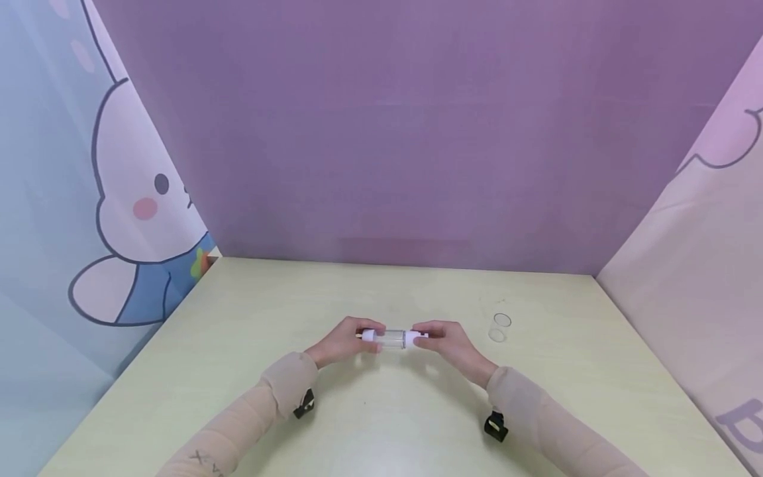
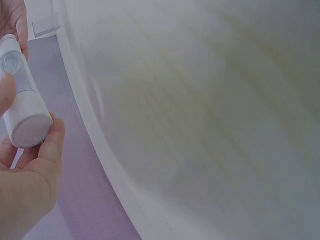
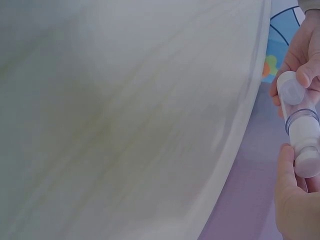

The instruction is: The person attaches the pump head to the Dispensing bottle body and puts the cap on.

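A small pump bottle (image 1: 391,340), clear in the middle and white at both ends, lies sideways between the two hands above the table. My left hand (image 1: 347,339) grips its white base (image 2: 29,120) with the thumb and fingers. At the opposite end, my right hand (image 1: 448,336) pinches the white pump top (image 3: 305,131). A dark ring shows where this top meets the clear body. Farther right on the table is a clear tube-shaped cap (image 1: 499,328), apart from both hands. Fingers hide parts of the bottle's two ends.
The pale wooden table (image 1: 369,424) spreads around the hands. A purple curtain (image 1: 393,146) hangs along its back edge. Printed fabric with a cartoon animal (image 1: 149,192) borders the left side, and light fabric (image 1: 697,265) borders the right.
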Tool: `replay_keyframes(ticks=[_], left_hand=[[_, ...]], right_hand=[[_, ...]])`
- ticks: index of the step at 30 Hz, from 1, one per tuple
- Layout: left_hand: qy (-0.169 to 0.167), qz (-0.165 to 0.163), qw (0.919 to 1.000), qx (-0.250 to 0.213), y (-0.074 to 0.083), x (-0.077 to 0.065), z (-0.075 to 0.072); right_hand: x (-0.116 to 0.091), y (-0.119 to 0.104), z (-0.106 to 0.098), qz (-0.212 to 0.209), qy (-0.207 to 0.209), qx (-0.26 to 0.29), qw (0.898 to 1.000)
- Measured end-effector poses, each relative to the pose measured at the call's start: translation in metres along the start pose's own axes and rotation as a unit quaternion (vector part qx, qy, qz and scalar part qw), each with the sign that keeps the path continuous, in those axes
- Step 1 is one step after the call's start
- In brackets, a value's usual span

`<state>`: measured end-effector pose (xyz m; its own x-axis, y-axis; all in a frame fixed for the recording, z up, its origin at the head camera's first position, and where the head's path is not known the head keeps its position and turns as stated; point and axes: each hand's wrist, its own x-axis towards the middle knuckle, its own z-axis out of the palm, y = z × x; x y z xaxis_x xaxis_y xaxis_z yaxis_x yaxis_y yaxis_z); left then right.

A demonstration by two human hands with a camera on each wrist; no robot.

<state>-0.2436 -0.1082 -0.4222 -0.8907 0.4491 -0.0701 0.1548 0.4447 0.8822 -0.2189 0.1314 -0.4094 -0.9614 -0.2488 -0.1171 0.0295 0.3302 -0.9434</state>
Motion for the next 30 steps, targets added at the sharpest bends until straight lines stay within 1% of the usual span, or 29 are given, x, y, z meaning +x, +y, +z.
replay_keyframes(ticks=[10,22,25,30], left_hand=[[-0.005,0.001,1.0000,-0.005,-0.0017,-0.0022,-0.0007],[-0.007,-0.005,0.9998,-0.017,0.0043,-0.0052,-0.0017],[-0.006,-0.007,0.9999,-0.014,0.0051,-0.0044,-0.0014],[-0.004,-0.001,1.0000,-0.006,0.0054,-0.0016,-0.0024]], right_hand=[[-0.0023,-0.0020,0.0018,0.007,-0.004,-0.008,1.000],[-0.0038,-0.0033,0.0007,0.013,-0.006,-0.007,1.000],[-0.0035,-0.0030,0.0000,0.014,-0.005,-0.003,1.000],[-0.0028,-0.0035,-0.0007,0.010,-0.003,0.002,1.000]])
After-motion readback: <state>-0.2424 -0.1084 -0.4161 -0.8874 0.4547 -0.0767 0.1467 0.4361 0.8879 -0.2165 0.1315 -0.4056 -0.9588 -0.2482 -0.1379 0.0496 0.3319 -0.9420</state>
